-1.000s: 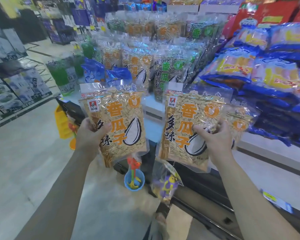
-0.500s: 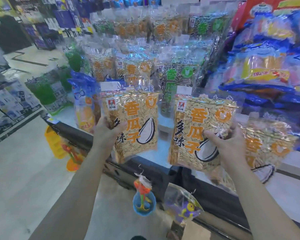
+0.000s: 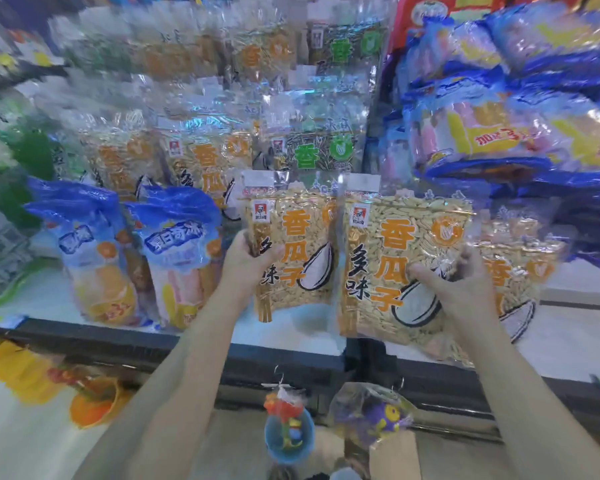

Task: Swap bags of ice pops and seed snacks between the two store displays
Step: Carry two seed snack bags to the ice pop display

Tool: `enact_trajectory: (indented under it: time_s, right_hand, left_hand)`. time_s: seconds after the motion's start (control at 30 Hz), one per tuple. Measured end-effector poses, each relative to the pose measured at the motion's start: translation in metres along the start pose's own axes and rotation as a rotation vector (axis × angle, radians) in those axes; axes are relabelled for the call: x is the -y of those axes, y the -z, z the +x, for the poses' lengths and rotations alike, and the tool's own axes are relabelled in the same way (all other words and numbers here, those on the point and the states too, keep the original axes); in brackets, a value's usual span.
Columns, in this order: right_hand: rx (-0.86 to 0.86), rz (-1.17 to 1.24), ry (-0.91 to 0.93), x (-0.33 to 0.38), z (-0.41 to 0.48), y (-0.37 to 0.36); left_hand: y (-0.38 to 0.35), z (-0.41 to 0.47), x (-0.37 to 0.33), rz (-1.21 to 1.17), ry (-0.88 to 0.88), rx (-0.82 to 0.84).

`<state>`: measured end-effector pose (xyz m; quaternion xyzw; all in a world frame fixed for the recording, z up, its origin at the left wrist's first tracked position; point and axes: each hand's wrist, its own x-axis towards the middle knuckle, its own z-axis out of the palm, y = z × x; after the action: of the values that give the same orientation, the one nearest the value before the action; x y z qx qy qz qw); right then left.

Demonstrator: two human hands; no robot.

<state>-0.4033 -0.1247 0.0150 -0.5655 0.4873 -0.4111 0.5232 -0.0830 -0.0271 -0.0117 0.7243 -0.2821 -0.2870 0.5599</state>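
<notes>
Head view: the left hand (image 3: 248,258) grips a clear plastic seed bag with orange lettering (image 3: 293,249), just right of two upright blue ice-pop bags (image 3: 179,258) on the white display shelf (image 3: 568,341). Further right, the right hand (image 3: 459,289) clasps a matching larger-looking seed bag (image 3: 392,268).

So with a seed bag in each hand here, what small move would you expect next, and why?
Probably setting the right hand's seed bag down on the right display's white shelf. A matching seed bag already sits there under the ice pop stacks, so the swap seems underway. The left hand holds a second bag.
</notes>
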Motion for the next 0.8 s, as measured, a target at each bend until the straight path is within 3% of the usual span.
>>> enact_trajectory:
  time_s: [0.2,0.43,0.8]
  right_hand:
    - [-0.129,-0.084,-0.002,-0.011,-0.006,-0.023]
    - [-0.166,-0.07,-0.05,-0.012,-0.013,-0.051]
    - [-0.158,-0.039,-0.07,-0.01,-0.018,-0.07]
  left_hand:
    - [-0.001,0.044,0.021,0.039,0.013,0.117]
    - [0.0,0.063,0.045,0.042,0.033,0.253]
    - [0.008,0.059,0.059,0.126,0.042,0.229]
